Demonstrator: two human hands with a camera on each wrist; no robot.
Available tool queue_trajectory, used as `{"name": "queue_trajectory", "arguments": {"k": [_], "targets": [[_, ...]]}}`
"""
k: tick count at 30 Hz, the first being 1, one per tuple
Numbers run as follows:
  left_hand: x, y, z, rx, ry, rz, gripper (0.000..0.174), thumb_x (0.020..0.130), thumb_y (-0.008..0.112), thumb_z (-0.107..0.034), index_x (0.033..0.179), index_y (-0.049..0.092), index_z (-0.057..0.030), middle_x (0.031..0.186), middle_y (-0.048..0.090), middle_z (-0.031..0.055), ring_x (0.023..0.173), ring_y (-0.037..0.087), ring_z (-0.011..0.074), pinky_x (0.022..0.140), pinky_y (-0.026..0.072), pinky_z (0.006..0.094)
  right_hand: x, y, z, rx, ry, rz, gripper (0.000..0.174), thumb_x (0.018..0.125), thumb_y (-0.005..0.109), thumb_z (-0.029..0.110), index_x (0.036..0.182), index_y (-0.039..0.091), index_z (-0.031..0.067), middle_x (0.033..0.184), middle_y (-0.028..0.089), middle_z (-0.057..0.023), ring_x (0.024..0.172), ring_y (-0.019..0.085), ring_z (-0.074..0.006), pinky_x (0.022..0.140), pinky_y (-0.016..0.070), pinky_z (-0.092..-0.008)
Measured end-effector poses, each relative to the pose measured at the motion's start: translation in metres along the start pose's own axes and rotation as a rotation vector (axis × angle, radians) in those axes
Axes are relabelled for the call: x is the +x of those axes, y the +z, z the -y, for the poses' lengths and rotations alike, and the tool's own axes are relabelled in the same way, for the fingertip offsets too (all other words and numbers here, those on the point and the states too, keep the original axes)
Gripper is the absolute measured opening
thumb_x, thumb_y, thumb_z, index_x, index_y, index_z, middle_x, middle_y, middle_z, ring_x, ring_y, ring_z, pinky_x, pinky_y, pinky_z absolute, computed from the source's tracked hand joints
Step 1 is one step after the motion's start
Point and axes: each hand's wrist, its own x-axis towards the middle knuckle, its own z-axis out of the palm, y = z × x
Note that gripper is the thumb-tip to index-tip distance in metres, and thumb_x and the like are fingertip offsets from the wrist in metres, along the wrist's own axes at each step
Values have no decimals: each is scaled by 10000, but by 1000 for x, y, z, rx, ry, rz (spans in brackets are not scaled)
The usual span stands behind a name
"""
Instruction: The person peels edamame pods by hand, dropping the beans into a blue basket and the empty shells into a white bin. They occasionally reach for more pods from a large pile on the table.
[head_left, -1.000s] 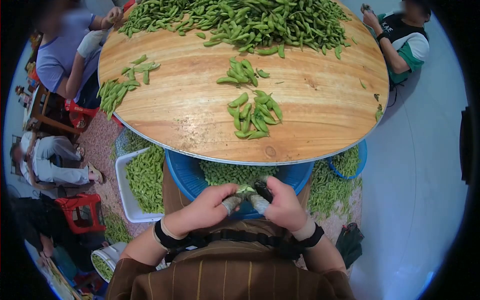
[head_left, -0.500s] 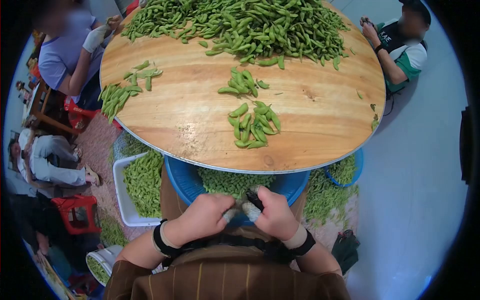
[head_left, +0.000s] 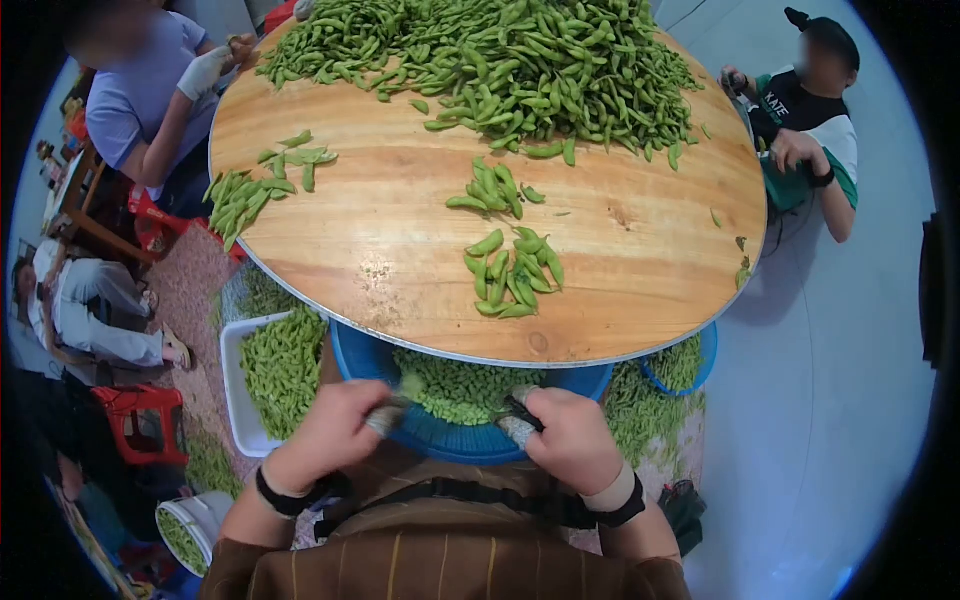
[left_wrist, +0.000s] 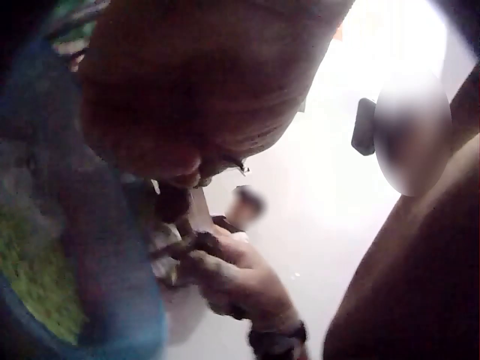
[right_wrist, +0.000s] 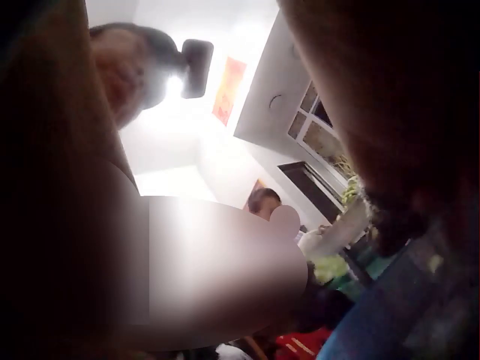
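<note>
My left hand (head_left: 345, 425), fingers curled and blurred by motion, is over the left rim of a blue basin (head_left: 450, 435) of pale green shelled beans (head_left: 455, 385). A pale green blur (head_left: 412, 386) shows right at its fingertips; I cannot tell whether the hand holds it. My right hand (head_left: 575, 435) is over the basin's right side. Its thumb and curled fingers grip a small black object (head_left: 525, 412). A grey wrap covers a finger (head_left: 516, 432). In the left wrist view the right hand (left_wrist: 236, 277) shows dark wrapped fingertips. The hands are apart.
The round wooden table (head_left: 350, 220) stands just beyond the basin, bearing a large heap of edamame pods (head_left: 560, 80) and smaller piles (head_left: 515, 275). A white tub (head_left: 275, 375) of pods stands left, a white bucket (head_left: 190, 535) lower left. People sit at both sides.
My hands were together over the basin, with something green between them a second ago. The left hand has swung away to the left. The person at right has lowered one arm.
</note>
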Motion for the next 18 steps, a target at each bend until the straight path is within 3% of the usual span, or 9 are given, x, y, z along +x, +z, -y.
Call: {"name": "queue_trajectory", "arguments": {"k": [2,3,4,6,8,11,12,14,18], "targets": [[-17,-5,28,385,-149,-154,167,792,625,-163,746,595,-6,732,607,186,706,602,377,627,486,434,9,-16,14,12,39,-168,171,712,636,72,866,585,18,746,568,-176,724,580,-368,613,475,-441],[-25,-9,38,511,-308,-138,179,738,674,-138,829,607,1,772,601,194,744,594,382,661,475,434,15,-12,11,56,61,-251,218,683,619,46,896,574,30,772,564,-159,731,583,-355,609,484,-436],[-30,-12,41,513,-306,-142,179,738,674,-138,829,607,1,772,601,194,744,594,382,661,475,434,22,-12,11,56,57,-254,218,683,619,46,896,574,30,772,564,-159,731,583,-355,609,484,-436],[-34,-17,43,607,-368,-250,212,742,691,-143,862,597,5,789,597,184,728,590,382,650,480,429,39,-13,12,-223,34,-487,265,657,600,14,917,555,35,800,564,-146,714,579,-356,603,488,-431],[-31,-18,31,585,-390,-230,200,763,677,-118,885,585,12,792,586,175,714,599,362,638,484,417,51,-13,12,-270,54,-489,277,651,586,-10,920,540,35,815,557,-145,704,575,-357,591,486,-422],[-17,-11,15,162,-129,-203,185,765,633,-90,925,586,-10,840,610,172,762,603,358,680,488,418,59,-11,4,-240,49,-490,245,642,579,-21,878,528,23,786,549,-152,701,571,-362,592,478,-430],[-9,-8,6,159,-129,-209,185,765,633,-90,925,586,-10,840,610,172,762,603,358,680,488,418,56,-13,2,-222,44,-471,241,657,587,-16,891,540,17,783,556,-158,706,573,-365,597,476,-425],[7,-3,-17,-17,88,-202,168,774,623,-83,919,588,-5,838,611,171,774,601,360,691,487,419,53,-16,1,-213,33,-444,238,671,594,-11,904,552,10,779,564,-163,710,574,-367,602,474,-421],[35,7,-45,-67,219,-221,225,767,614,-34,988,584,2,858,597,171,808,608,334,698,491,376,43,-18,-4,154,71,-444,238,728,611,19,966,601,4,790,588,-178,718,578,-372,631,478,-398]]}}
